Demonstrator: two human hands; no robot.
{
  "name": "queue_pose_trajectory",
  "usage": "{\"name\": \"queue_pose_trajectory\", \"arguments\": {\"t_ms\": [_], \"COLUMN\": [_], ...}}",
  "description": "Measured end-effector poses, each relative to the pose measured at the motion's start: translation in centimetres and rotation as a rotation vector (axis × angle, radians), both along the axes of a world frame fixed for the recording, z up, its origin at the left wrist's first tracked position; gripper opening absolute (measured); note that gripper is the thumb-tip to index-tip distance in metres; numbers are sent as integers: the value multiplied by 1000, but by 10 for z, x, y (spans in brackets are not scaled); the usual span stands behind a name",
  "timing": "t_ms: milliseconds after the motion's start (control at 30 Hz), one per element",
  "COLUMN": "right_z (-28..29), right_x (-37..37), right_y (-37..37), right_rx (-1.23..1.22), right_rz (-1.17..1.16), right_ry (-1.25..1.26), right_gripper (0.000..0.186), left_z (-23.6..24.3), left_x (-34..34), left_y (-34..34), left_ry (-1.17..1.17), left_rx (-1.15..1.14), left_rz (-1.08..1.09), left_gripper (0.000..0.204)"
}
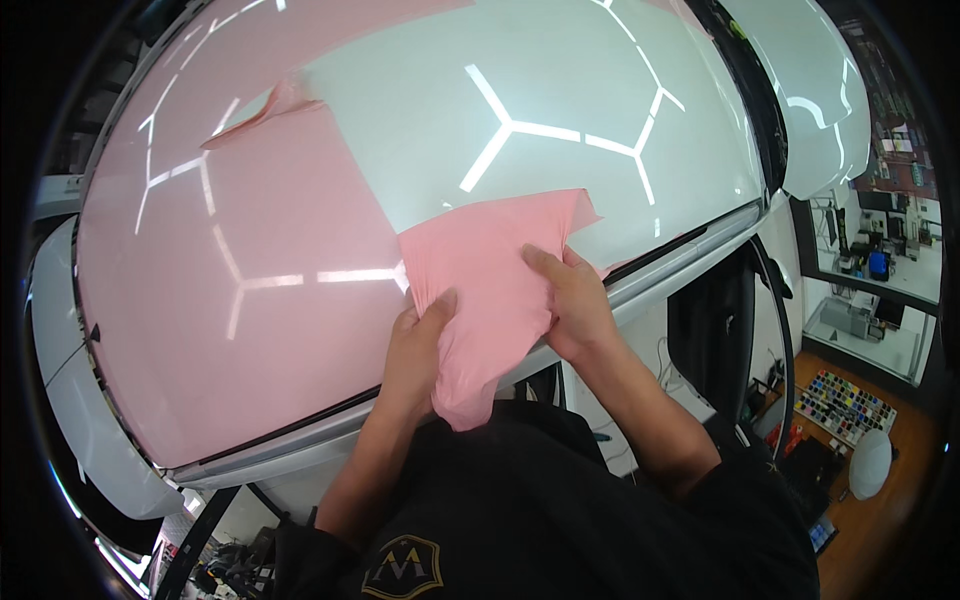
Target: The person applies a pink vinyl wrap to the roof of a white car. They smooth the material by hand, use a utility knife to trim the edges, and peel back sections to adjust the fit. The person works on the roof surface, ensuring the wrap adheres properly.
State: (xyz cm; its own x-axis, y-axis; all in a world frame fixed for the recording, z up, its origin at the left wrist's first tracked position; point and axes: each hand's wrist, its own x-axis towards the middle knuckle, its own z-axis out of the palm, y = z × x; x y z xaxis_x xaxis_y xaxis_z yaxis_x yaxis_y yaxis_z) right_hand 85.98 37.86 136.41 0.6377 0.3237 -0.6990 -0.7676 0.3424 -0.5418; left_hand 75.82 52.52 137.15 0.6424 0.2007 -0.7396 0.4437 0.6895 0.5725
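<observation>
A loose sheet of pink vinyl film is pulled up from the car roof near its side edge and hangs toward me. My left hand pinches the film's left side, thumb on top. Gripping the right side is my right hand, also with the thumb over the film. The sheet's far corner folds over, and its lower end bunches in front of my dark shirt. To the left, pink film still covers the roof, with a straight edge beside the bare pale surface.
A curled, torn flap of film lifts at the far left of the roof. Along the near side runs a silver roof rail. An open car door stands at right. Beyond it are a board of colour samples and a white stool.
</observation>
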Motion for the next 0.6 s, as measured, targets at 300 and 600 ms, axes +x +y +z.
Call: {"name": "queue_pose_trajectory", "arguments": {"t_ms": [300,600], "right_z": [-25,20], "right_x": [0,-39], "right_y": [1,-24], "right_rx": [142,-33], "right_rz": [-48,-7], "right_ry": [-163,16], "right_gripper": [38,43], "left_z": [-9,-3], "left_x": [-1,-52], "left_y": [-2,-12], "left_ry": [-187,42], "left_rx": [-64,223], "left_rz": [56,-287], "left_gripper": [42,46]}}
